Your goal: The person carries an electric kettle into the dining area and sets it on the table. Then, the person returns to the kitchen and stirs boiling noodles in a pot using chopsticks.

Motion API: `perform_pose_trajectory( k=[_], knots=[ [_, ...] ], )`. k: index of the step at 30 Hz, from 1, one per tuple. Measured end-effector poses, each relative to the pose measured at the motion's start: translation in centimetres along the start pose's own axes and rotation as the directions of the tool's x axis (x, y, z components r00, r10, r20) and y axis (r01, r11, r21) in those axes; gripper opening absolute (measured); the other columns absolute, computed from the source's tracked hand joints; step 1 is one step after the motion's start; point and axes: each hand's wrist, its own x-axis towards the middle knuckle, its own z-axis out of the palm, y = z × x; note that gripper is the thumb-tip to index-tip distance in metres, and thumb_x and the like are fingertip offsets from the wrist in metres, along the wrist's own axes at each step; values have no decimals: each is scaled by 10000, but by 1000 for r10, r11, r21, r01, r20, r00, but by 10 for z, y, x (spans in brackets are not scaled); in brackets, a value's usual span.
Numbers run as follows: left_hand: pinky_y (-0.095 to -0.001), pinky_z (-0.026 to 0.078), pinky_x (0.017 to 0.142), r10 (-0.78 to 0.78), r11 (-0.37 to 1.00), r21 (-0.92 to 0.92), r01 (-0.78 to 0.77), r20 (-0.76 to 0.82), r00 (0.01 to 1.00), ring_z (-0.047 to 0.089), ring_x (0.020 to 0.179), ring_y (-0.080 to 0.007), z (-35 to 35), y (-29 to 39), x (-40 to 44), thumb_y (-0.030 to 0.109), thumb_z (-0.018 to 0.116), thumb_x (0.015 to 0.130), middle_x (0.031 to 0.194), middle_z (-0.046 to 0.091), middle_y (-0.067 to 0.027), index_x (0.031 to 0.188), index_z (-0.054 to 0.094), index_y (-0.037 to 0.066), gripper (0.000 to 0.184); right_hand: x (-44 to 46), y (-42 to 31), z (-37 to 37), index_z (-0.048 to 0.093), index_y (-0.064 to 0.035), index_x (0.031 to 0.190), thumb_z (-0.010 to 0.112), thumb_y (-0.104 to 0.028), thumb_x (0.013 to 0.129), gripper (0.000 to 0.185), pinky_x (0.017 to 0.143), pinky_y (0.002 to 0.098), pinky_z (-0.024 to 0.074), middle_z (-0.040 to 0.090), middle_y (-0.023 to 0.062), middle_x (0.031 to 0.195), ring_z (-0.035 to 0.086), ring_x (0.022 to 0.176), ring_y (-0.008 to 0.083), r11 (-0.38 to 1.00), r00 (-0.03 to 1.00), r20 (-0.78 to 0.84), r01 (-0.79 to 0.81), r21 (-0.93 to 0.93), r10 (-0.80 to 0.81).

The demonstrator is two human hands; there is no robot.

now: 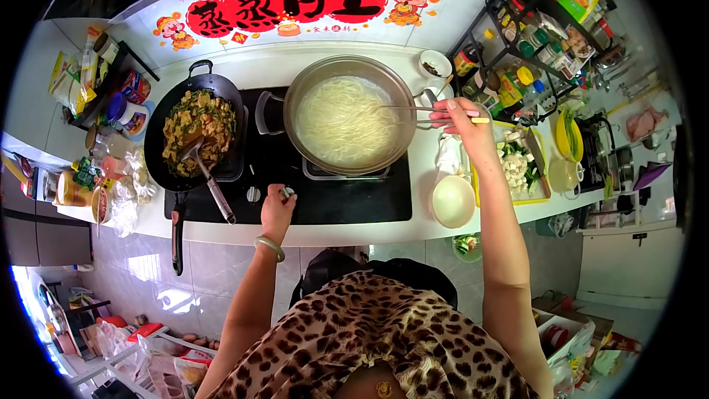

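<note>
My left hand point(278, 207) is closed around a stove knob point(287, 193) at the front of the black cooktop point(347, 203). A second knob point(253, 193) is just left of it. My right hand point(461, 117) grips long chopsticks point(417, 108), whose far ends reach over the rim into a wide metal pot point(294, 140). Inside the pot, pale noodles point(346, 122) lie in cloudy liquid. On the left burner stands a dark wok point(153, 122) with a chopped, browned stir-fry point(198, 122). A spatula point(214, 191) leans in it, its handle over the cooktop.
Right of the pot sit a pale bowl point(453, 203), a small white bowl point(436, 64) and a yellow-edged tray point(544, 170) with chopped vegetables point(521, 166) and a knife. A spice rack point(528, 37) fills the right corner. Jars and bags crowd the left. The wok handle point(178, 240) overhangs the counter edge.
</note>
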Motion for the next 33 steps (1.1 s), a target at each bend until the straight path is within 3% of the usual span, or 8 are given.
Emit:
perform_pose_trajectory(
  k=[8, 12, 15, 17, 19, 22, 25, 33],
  knots=[
    [-422, 496, 779, 192, 931, 316, -184, 5, 981, 581, 924, -345, -11, 16, -2, 64, 633, 771, 1060, 588, -141, 1104, 608, 85, 335, -1, 1, -6, 642, -45, 1023, 488, -393, 958, 386, 688, 238, 476, 698, 65, 885, 659, 771, 125, 997, 998, -47, -29, 69, 33],
    [-379, 500, 796, 315, 892, 365, -266, -81, 946, 589, 898, -299, -5, 11, 8, 13, 618, 775, 1046, 595, -123, 1096, 640, 67, 327, 5, 15, -9, 639, -38, 1022, 454, -446, 959, 452, 709, 253, 487, 682, 78, 875, 652, 775, 139, 965, 983, -125, -104, 242, 137],
    [-307, 488, 781, 205, 921, -229, -315, -403, 892, 594, 862, -208, -11, 22, 35, 62, 624, 838, 1013, 625, -98, 1125, 627, 44, 287, 15, 46, -16, 647, -82, 1074, 404, -474, 968, 473, 758, 238, 443, 657, 54, 980, 607, 868, 102, 921, 953, -161, -192, 338, 258],
    [-247, 459, 796, -180, 684, -718, -126, -335, 925, 585, 898, -144, -36, 57, 50, 149, 553, 937, 1024, 652, -62, 1148, 615, 11, 260, 23, 65, -20, 647, -100, 1100, 398, -481, 968, 474, 797, 239, 422, 637, 45, 1058, 575, 948, 96, 905, 929, -204, -222, 363, 310],
    [-229, 435, 743, -233, 635, -763, -122, -339, 911, 560, 863, -90, -64, 97, 60, 212, 514, 962, 981, 637, -15, 1162, 620, 35, 288, 27, 69, -21, 638, -126, 1152, 394, -480, 971, 466, 881, 270, 386, 600, 34, 1161, 531, 1034, 121, 876, 923, -171, -252, 411, 346],
    [-205, 361, 609, -19, 718, -650, -249, -375, 927, 521, 756, -39, -57, 69, 120, 242, 526, 952, 897, 632, 11, 1136, 635, 63, 279, 31, 70, -18, 616, -124, 1203, 406, -482, 969, 476, 938, 321, 370, 589, 56, 1202, 534, 1071, 178, 786, 913, -79, -298, 542, 400],
    [-229, 395, 665, -85, 741, -671, 22, -61, 994, 529, 768, -77, -79, 73, 135, 161, 546, 933, 865, 622, -3, 1074, 650, -3, 240, 34, 71, -16, 614, -121, 1206, 409, -482, 968, 478, 960, 335, 365, 587, 77, 1222, 536, 1093, 184, 721, 916, 29, -334, 607, 400],
    [-234, 384, 693, -62, 730, -683, -19, -94, 994, 509, 759, -84, -86, 82, 131, 133, 563, 912, 828, 598, 11, 1023, 671, -9, 210, 42, 88, -20, 612, -71, 1183, 432, -455, 970, 474, 966, 346, 402, 609, 83, 1173, 571, 1049, 202, 703, 917, 6, -310, 640, 398]
  ],
)
